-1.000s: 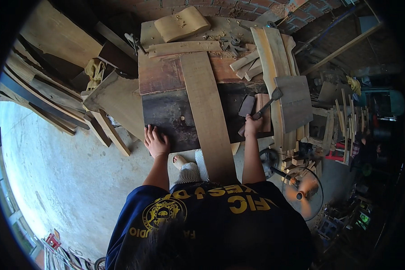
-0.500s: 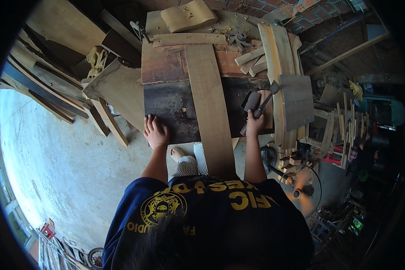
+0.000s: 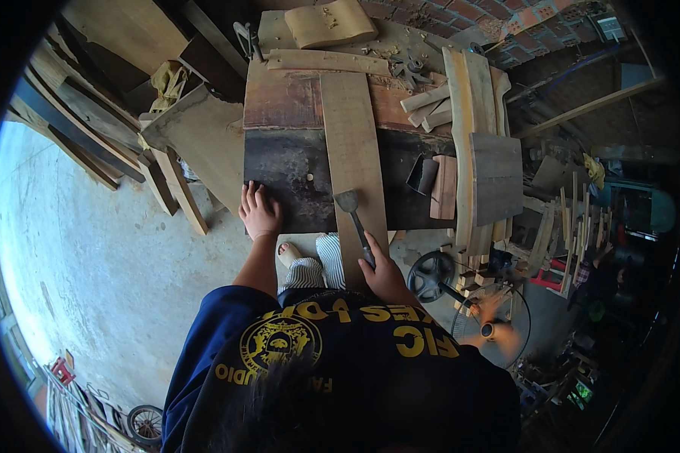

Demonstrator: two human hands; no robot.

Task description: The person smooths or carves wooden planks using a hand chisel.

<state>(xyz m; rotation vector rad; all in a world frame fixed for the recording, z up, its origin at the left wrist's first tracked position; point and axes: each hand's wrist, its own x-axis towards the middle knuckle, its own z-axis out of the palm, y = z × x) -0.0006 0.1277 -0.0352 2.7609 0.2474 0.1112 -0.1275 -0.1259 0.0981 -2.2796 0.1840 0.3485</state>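
Note:
A long pale plank (image 3: 351, 136) lies across the dark, stained workbench (image 3: 289, 158) and runs toward my body. My right hand (image 3: 384, 272) is closed around the dark handle of a putty knife (image 3: 347, 201). The knife's flared, greyish blade points away from me over the near part of the plank; I cannot tell whether it touches the wood. At the bench's left front edge, my left hand (image 3: 260, 213) rests with its fingers spread, holding nothing. To the right of the plank stand a dark, open-ended box-like piece (image 3: 423, 175) and a reddish wood block (image 3: 444, 187).
Boards (image 3: 472, 106) with a grey panel (image 3: 496, 177) across them line the bench's right side. Short wood pieces (image 3: 428, 106), a curved block (image 3: 331, 23) and shavings sit farther back. A fan (image 3: 491, 332) spins near my right side. Boards lean at left.
My right hand has come left and nearer, bringing the putty knife from beside the reddish block to over the plank. My left hand stays on the bench edge. The view has shifted slightly.

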